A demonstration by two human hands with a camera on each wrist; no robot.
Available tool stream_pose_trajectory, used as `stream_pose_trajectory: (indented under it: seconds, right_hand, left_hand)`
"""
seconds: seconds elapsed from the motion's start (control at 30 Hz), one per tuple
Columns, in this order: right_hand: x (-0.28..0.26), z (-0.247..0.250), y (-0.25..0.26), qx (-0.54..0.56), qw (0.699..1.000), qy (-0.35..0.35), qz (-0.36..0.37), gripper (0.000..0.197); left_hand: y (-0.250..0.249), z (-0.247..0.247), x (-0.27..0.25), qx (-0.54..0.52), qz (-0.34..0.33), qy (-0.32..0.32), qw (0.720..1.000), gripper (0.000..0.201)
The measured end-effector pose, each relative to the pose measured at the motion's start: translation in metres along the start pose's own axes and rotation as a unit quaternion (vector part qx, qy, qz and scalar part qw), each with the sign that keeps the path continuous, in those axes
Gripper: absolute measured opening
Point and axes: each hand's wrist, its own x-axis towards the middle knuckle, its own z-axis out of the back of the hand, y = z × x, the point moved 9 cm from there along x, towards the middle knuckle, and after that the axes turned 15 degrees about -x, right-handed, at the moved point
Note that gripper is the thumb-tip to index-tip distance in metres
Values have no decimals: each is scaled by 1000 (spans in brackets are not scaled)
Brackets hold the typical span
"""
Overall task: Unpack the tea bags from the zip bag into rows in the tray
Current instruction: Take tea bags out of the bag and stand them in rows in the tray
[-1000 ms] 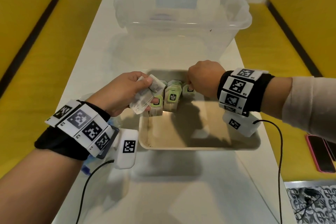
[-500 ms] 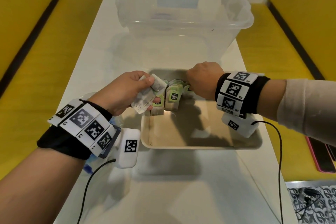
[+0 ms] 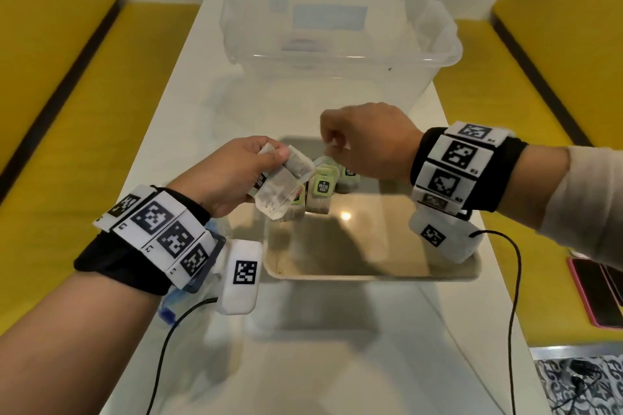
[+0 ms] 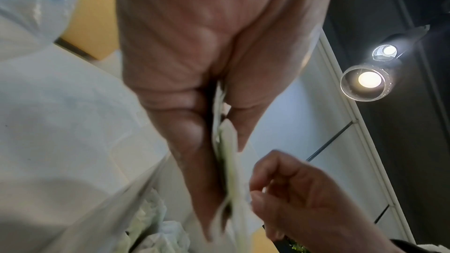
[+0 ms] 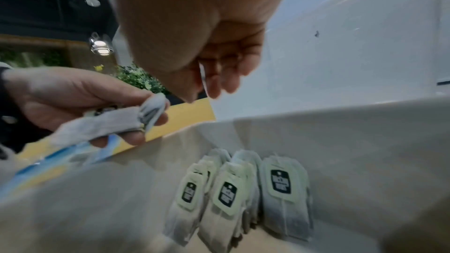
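Tray (image 3: 371,274) sits on the white desk (image 3: 303,364), used here as the landmark. Left hand (image 3: 232,175) hovers over the tray's left far corner, fingers and thumb curled round a small bunch of tea bags (image 3: 283,189); the bunch hangs tilted over the tray's left edge. In the right wrist view the same bunch (image 5: 116,122) is clamped between thumb and fingers. Right hand (image 3: 367,141) is above the tray's far edge, fingers curled, thumb and forefinger pinching something thin and white (image 5: 202,78); whether it is a tag or a string, cannot tell.

Placed tea bags (image 3: 322,190) stand leaning against the tray's far wall, side by side in a short row, green tags with dark labels facing the camera. Right wrist view shows three front bags (image 5: 243,199) with more tucked behind them, touching one another.

Zip bag (image 3: 188,300) with a blue strip lies on the desk just left of the tray, mostly hidden under the left wrist. Clear plastic bin (image 3: 337,54) stands on the desk beyond the tray's far side. Pink-cased phone (image 3: 596,293) lies on the yellow bench (image 3: 505,111) to the right of the tray.
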Motion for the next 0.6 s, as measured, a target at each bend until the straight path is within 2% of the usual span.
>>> stream_pose_trajectory:
  seconds: [0.03,0.1,0.17,0.23,0.33,0.4,0.5,0.6]
  right_hand:
    - [-6,11,10,30,998,-37,40,10]
    - [-17,23,29,47,992,-66,100,18]
    - [-23,24,37,55,990,-70,113,30]
    - [-28,30,40,68,984,-110,120,40]
    - [-40,37,56,18,967,-173,185,42]
    - [-45,32,65,-22,961,-181,210,40]
    - [-47,36,63,17,958,-210,196,22]
    - [-42,53,40,118,959,-231,117,17]
  left_hand:
    - [-1,-2,0,-6,0,0,1000,15]
    - [-2,-7,-1,-20,1,6,1000,16]
    - [-2,-14,-2,-48,7,22,999,16]
    - [-2,-20,-3,-73,12,32,997,15]
    - [-4,-23,-4,-78,2,29,997,15]
    - [-6,-25,-4,-87,-5,19,996,14]
    - [-6,-27,-3,-91,-12,15,996,18]
    - [-6,-21,-1,-89,-19,-11,996,20]
